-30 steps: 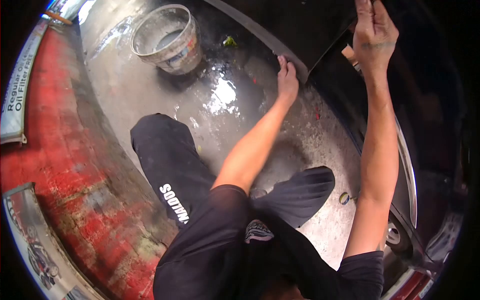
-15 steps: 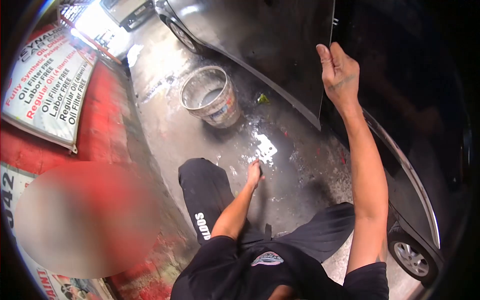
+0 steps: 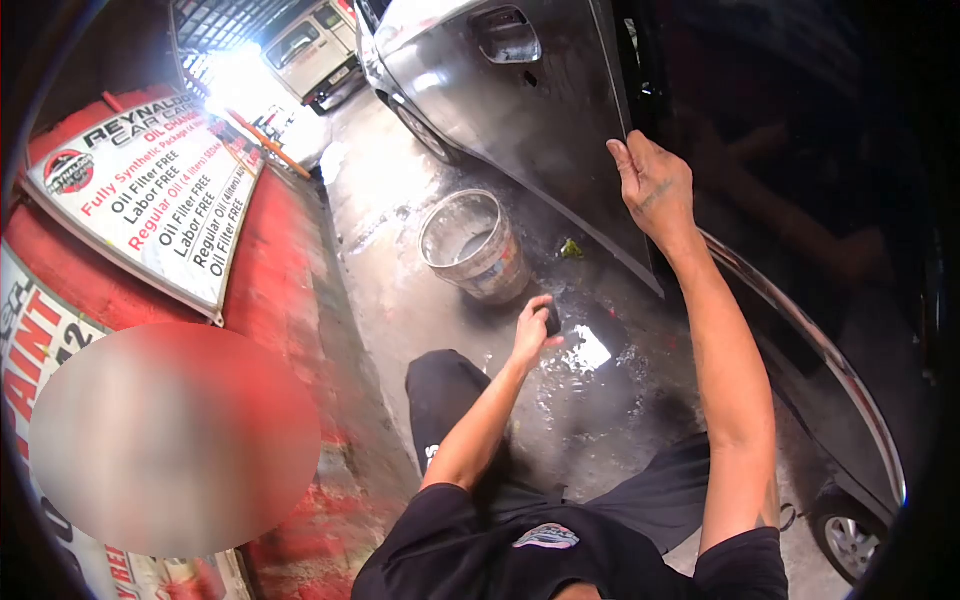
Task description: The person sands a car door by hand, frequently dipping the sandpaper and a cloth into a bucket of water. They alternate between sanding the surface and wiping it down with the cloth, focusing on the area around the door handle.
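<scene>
My left hand (image 3: 536, 333) is held low in front of my knee, above the wet floor. Its fingers curl around a small dark block (image 3: 553, 319), whose exact kind I cannot make out. My right hand (image 3: 658, 192) is raised at the rear edge of a dark grey car door (image 3: 560, 120), fingers closed around that edge and thumb pointing up. The door stands open, with its handle recess near the top of the view. Just beyond my left hand stands a dirty plastic bucket (image 3: 508, 275) with liquid inside.
A red wall (image 3: 295, 300) with a printed sign (image 3: 165, 190) runs along the left. The car's dark body (image 3: 850, 270) closes off the right. A green scrap (image 3: 571, 249) lies on the wet concrete by the bucket. A white van (image 3: 312, 55) is parked behind.
My left hand has risen toward the bucket, and the dark block now shows in it. My right hand stays on the door edge. The view has tilted up, showing more door and van.
</scene>
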{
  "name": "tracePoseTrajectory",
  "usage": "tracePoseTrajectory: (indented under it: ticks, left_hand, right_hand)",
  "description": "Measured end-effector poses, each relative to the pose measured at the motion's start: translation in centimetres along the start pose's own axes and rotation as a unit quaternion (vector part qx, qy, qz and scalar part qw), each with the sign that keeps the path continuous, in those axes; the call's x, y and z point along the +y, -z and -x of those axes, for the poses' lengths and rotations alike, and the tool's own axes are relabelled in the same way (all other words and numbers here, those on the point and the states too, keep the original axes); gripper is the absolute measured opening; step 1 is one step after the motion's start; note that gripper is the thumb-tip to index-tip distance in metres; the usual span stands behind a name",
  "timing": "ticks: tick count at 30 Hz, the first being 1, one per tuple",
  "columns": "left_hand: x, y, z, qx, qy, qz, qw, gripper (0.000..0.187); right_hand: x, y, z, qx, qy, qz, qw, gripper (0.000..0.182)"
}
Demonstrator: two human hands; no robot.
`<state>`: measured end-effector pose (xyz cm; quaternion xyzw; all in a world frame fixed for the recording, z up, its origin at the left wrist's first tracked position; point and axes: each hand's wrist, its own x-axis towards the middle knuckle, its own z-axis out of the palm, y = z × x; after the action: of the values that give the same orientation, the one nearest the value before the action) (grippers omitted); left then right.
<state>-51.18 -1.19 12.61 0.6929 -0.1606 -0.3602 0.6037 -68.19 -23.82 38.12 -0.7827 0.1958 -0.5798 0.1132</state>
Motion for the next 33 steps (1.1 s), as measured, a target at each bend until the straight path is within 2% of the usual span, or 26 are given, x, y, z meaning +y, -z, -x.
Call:
tracePoseTrajectory:
  ticks: [2,3,5,6,9,10,11,13,15,19,21,23,24,26,27,29,30,33]
  left_hand:
    - [2.3,0.7,-0.7,0.001,-0.061,-0.075,0.995,0.035]
    - [3.3,1.2,-0.9,0.0,-0.061,-0.076,0.995,0.035]
    - [4.4,2.4,-1.1,0.009,-0.102,-0.177,0.979,0.034]
    - [4.1,3.0,-1.4,0.031,-0.159,-0.185,0.969,0.034]
    - [5.0,6.2,-2.3,0.025,-0.137,-0.209,0.968,0.037]
    - [4.4,7.6,-3.2,0.033,-0.189,-0.214,0.958,0.038]
    - [4.3,9.0,-4.1,0.032,-0.152,-0.222,0.963,0.039]
    - [3.2,11.4,-6.6,0.11,-0.319,-0.326,0.883,0.036]
    - [4.6,13.1,-8.3,0.137,-0.378,-0.332,0.853,0.035]
    - [6.6,16.9,-14.4,0.153,-0.366,-0.42,0.816,0.031]
    - [6.4,18.9,-18.9,0.14,-0.416,-0.458,0.773,0.031]
    - [6.0,19.7,-22.5,0.119,-0.398,-0.498,0.762,0.027]
    - [5.9,20.1,-24.5,0.066,-0.351,-0.503,0.787,0.028]
    - [4.5,20.4,-27.6,-0.029,-0.249,-0.508,0.824,0.04]
    - [3.8,20.0,-28.1,-0.014,-0.237,-0.558,0.795,0.051]
    - [5.3,18.4,-26.2,-0.022,-0.18,-0.653,0.736,0.058]
    - [4.8,18.9,-27.4,-0.026,-0.186,-0.65,0.737,0.061]
    - [3.9,20.7,-30.6,-0.114,-0.139,-0.574,0.799,0.056]
  right_hand:
    - [-0.2,0.0,0.0,0.001,-0.003,-0.005,1.0,0.034]
    - [-0.1,0.0,0.0,0.001,-0.003,-0.007,1.0,0.034]
    - [0.0,-0.1,0.0,0.004,-0.001,0.002,1.0,0.034]
    - [0.0,-0.2,0.0,0.007,0.002,0.01,1.0,0.034]
    - [-0.1,-0.6,0.0,0.02,0.008,0.006,1.0,0.034]
    - [-0.1,-0.7,0.0,0.026,0.011,0.009,1.0,0.036]
    - [-0.1,-0.8,0.1,0.016,0.006,0.009,1.0,0.036]
    - [0.0,-0.8,0.2,0.023,0.003,0.015,1.0,0.038]
    - [0.2,-1.0,0.2,0.015,-0.005,0.023,1.0,0.038]
    - [0.2,-1.5,0.3,0.034,-0.01,0.011,0.999,0.041]
    - [0.2,-1.7,0.4,0.047,-0.005,0.009,0.999,0.044]
    - [0.3,-1.5,0.6,0.04,-0.015,0.04,0.998,0.041]
    - [0.6,-1.4,0.6,0.063,0.018,0.039,0.997,0.047]
    - [-0.1,-1.1,0.4,0.061,0.011,0.095,0.994,0.045]
    - [-0.4,-1.2,0.4,0.071,0.017,0.124,0.99,0.044]
    - [-0.7,-1.3,0.7,0.06,-0.026,0.125,0.99,0.044]
    - [-1.3,-1.6,0.6,0.069,-0.01,0.168,0.983,0.044]
    - [-1.7,-1.7,0.4,0.071,0.002,0.231,0.97,0.044]
